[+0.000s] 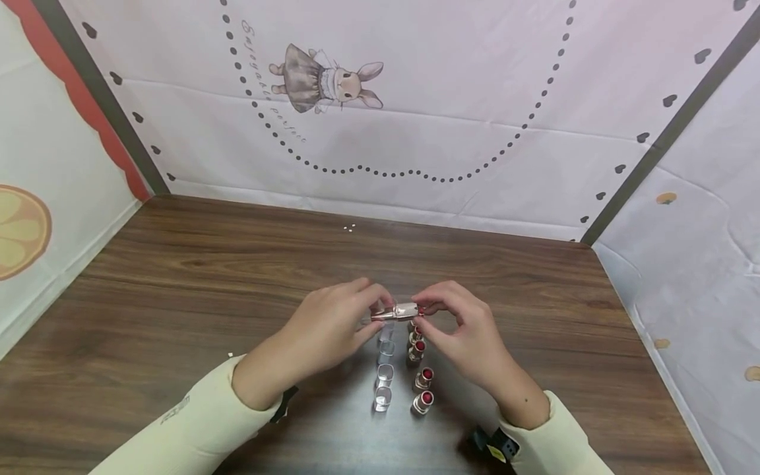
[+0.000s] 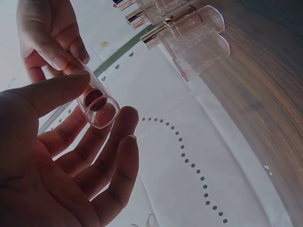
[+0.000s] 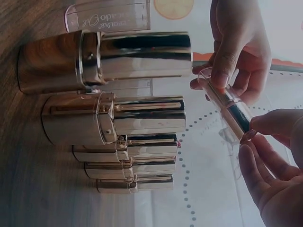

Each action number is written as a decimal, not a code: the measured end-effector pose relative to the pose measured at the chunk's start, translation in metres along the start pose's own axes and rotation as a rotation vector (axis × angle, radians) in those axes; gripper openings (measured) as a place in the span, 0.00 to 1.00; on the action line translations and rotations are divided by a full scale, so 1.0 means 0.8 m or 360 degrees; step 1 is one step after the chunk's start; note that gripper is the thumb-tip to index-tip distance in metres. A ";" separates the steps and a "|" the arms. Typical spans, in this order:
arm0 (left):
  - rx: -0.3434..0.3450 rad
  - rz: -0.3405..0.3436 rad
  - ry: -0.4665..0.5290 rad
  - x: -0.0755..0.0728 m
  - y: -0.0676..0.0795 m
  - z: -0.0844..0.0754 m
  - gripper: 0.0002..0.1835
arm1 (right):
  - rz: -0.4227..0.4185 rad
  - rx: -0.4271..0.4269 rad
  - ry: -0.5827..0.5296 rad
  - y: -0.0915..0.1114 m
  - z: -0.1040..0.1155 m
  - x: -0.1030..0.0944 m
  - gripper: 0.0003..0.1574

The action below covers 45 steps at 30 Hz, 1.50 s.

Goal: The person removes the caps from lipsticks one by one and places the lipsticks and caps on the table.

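Note:
Between the two hands, over the table, a lipstick [image 1: 407,311] with a shiny gold base lies nearly level. My left hand [image 1: 329,323] pinches the clear cap [image 2: 102,112] around its left end between thumb and fingers. Through the cap's open-looking end a dark red lipstick tip [image 2: 94,99] shows in the left wrist view. The fingertips of my right hand [image 1: 466,326] grip the other end, the gold base [image 3: 236,117]. Below the hands, uncapped red lipsticks [image 1: 423,402] stand upright in a row, with a row of clear caps [image 1: 382,398] left of them.
Everything stands on a dark wood-grain table [image 1: 208,264]. A white printed curtain [image 1: 445,86] rises behind it, and similar panels flank both sides. A black strap device [image 1: 495,443] is worn at the right wrist. Small white specks [image 1: 349,227] show near the table's back edge.

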State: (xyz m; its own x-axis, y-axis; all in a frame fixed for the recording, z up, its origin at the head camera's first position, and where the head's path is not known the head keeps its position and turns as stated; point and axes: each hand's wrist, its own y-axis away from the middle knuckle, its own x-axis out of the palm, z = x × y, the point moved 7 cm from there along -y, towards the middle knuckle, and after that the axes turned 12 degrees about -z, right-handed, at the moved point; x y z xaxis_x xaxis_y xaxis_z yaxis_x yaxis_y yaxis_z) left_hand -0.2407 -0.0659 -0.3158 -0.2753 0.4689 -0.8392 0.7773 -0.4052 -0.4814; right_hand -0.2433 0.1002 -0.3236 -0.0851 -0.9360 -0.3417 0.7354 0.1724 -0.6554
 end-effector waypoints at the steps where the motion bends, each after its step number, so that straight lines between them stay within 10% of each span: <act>1: 0.0001 -0.0005 -0.0001 0.000 0.000 -0.001 0.14 | -0.0001 0.0003 0.0009 0.000 0.000 0.000 0.19; 45: 0.0118 -0.0368 0.0025 -0.021 0.019 -0.027 0.16 | 0.0142 -0.0293 0.0236 0.012 0.038 0.011 0.23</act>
State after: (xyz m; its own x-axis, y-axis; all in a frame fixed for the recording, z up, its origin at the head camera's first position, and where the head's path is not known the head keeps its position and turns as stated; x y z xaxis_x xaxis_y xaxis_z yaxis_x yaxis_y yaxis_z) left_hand -0.2124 -0.0628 -0.3035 -0.4318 0.5681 -0.7006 0.6507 -0.3417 -0.6781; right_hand -0.2165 0.0840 -0.3123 -0.1331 -0.8617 -0.4897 0.6106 0.3179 -0.7254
